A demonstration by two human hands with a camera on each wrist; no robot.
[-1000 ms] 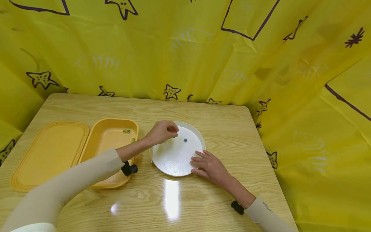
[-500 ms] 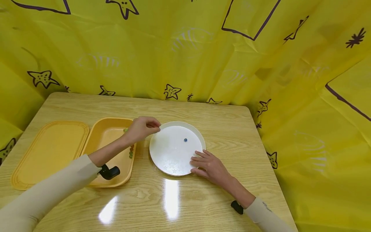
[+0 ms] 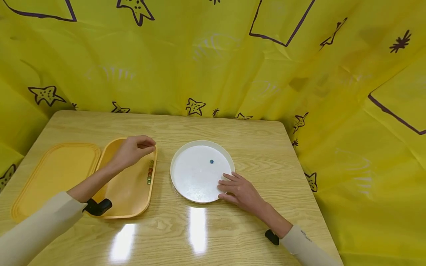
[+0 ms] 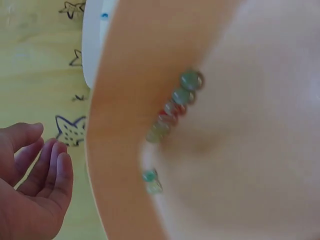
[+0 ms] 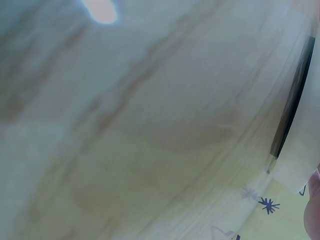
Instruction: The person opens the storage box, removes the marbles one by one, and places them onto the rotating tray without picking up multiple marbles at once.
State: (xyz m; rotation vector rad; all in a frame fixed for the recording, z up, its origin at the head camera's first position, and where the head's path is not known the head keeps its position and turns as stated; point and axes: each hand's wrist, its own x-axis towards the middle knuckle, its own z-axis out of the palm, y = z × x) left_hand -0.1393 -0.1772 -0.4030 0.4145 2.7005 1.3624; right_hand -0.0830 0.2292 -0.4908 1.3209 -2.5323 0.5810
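In the head view my left hand [image 3: 134,147] hovers over the far right part of the orange-yellow box [image 3: 126,197]. Its fingers are loosely bent with the thumb apart, and the left wrist view shows no object between them. Several small glass marbles [image 4: 167,117], green, red and yellowish, lie in a row along the box's inner wall. Two more marbles [image 4: 152,181] sit at its corner. My right hand [image 3: 241,192] rests with spread fingers on the near right rim of a round white tray [image 3: 186,181]. One blue marble [image 3: 211,161] lies in that tray.
A flat orange-yellow lid [image 3: 56,177] lies left of the box, against its side. Both stand on a wooden table [image 3: 266,147], which meets a yellow patterned curtain [image 3: 159,74] at the back. The curtain also hangs along the right side.
My left hand has moved left, from above the white tray to above the box's far right part. The right hand has stayed on the tray's rim, and the blue marble has stayed put.
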